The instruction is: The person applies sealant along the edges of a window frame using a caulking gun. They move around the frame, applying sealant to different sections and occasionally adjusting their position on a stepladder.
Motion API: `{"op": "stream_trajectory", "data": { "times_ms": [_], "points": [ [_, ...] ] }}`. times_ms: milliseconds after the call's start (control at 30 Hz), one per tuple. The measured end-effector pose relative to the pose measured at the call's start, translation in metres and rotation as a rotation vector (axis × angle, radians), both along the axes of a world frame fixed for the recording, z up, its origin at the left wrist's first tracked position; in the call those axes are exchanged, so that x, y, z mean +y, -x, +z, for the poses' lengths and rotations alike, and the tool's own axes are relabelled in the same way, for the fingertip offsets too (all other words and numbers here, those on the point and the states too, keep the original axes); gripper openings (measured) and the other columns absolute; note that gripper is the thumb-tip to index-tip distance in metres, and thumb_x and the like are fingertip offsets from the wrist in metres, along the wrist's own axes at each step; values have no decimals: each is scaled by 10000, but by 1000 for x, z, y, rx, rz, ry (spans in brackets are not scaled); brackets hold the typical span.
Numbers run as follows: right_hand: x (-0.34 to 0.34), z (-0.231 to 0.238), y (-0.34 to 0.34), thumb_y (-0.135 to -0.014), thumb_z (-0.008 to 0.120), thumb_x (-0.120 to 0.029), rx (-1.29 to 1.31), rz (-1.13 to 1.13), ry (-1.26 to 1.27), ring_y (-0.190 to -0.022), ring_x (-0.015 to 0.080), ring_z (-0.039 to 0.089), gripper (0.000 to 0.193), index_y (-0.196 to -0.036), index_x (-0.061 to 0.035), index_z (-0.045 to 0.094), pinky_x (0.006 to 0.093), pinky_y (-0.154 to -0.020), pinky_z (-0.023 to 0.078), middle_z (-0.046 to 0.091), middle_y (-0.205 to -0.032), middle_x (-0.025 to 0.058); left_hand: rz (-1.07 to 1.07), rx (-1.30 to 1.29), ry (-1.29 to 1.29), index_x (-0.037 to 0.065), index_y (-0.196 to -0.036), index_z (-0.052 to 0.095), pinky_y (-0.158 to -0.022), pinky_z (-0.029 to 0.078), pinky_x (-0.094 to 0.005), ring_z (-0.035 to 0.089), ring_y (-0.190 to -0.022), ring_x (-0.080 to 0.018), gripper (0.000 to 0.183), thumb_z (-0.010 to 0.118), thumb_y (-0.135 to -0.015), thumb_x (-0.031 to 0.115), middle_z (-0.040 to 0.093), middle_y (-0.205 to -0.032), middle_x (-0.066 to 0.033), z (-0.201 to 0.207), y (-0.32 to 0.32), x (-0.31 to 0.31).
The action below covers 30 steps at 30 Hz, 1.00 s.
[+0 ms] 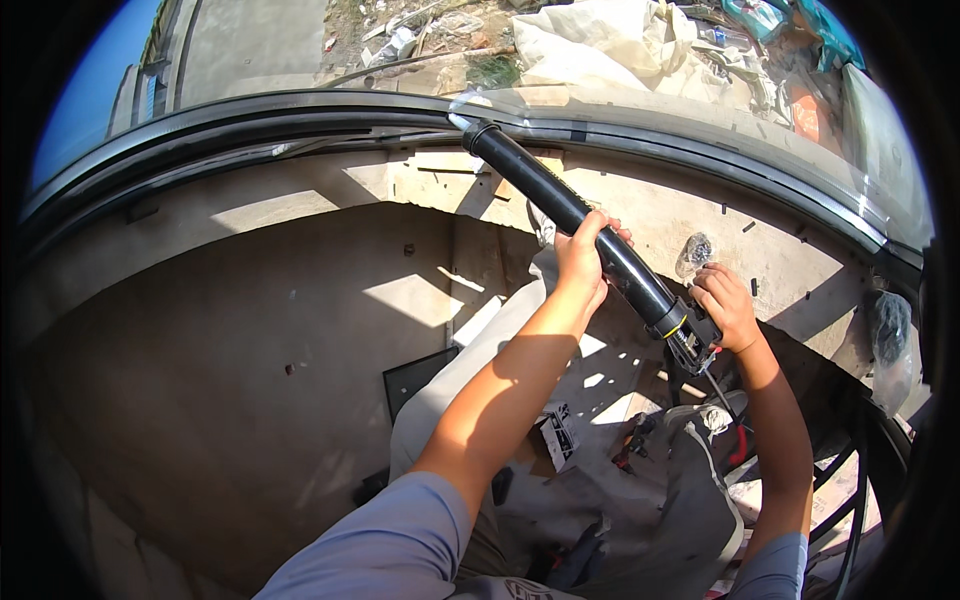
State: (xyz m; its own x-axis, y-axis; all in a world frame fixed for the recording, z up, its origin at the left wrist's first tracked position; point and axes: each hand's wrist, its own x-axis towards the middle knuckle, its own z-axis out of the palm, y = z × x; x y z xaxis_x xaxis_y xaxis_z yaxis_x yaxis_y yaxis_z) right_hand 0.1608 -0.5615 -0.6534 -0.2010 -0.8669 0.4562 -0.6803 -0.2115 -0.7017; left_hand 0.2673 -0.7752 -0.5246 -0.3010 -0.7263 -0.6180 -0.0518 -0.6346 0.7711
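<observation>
A long black caulking gun point(545, 195) slants across the view, from the window frame at the far side down to the right. Its pale nozzle point(459, 121) meets or nearly meets the dark window frame point(330, 112); I cannot tell which. My left hand point(585, 258) is wrapped round the middle of the barrel. At the rear end my right hand point(727, 308) is closed about the handle, partly hidden behind it. A metal rod with a red hooked end point(739, 446) sticks out below that hand.
On the sunlit sill lie a small clear bag point(694, 254) and several dark bits. Another clear plastic bag point(891, 340) hangs at the right. Below, the floor holds a power drill point(632, 440) and a small box point(558, 436). Behind the glass are white sacks point(600, 42) and rubbish.
</observation>
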Motion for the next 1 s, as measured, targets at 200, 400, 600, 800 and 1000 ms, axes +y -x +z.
{"op": "stream_trajectory", "data": {
  "times_ms": [200, 400, 600, 800, 1000],
  "points": [
    [10, -29, 2, -789, 519, -466, 57, -18, -48, -962, 390, 616, 530, -987, 13, 631, 494, -978, 487, 592, -963, 190, 7, 41, -53, 44, -1004, 526, -645, 592, -389, 672, -701, -228, 214, 664, -864, 129, 620, -811, -105, -43, -3, -2],
    [11, -38, 4, -764, 570, -360, 117, -64, -48, -816, 334, 555, 392, -946, -15, 614, 433, -846, 477, 530, -853, 140, -18, -15, -72, 28, -944, 576, -704, 602, -407, 681, -749, -239, 186, 661, -888, 184, 636, -818, -104, -73, -4, -3],
    [14, -49, 7, -762, 580, -307, 175, -93, -94, -798, 304, 537, 320, -918, -28, 600, 405, -810, 453, 519, -843, 124, -12, -12, -116, 16, -922, 593, -719, 606, -410, 680, -754, -245, 199, 668, -877, 195, 637, -819, -105, -100, -2, -6],
    [19, -56, 4, -759, 591, -303, 212, -97, -178, -809, 294, 552, 298, -895, -38, 588, 396, -789, 446, 537, -859, 125, -12, -26, -172, 11, -923, 587, -723, 605, -420, 664, -751, -244, 210, 660, -873, 201, 630, -821, -106, -119, -2, -10],
    [22, -51, -12, -759, 598, -308, 245, -99, -277, -838, 287, 563, 289, -903, -57, 602, 397, -818, 443, 550, -873, 120, -77, -56, -258, 43, -981, 580, -770, 610, -428, 667, -795, -249, 222, 664, -875, 219, 640, -857, -105, -118, -9, -17]
  ]
}}
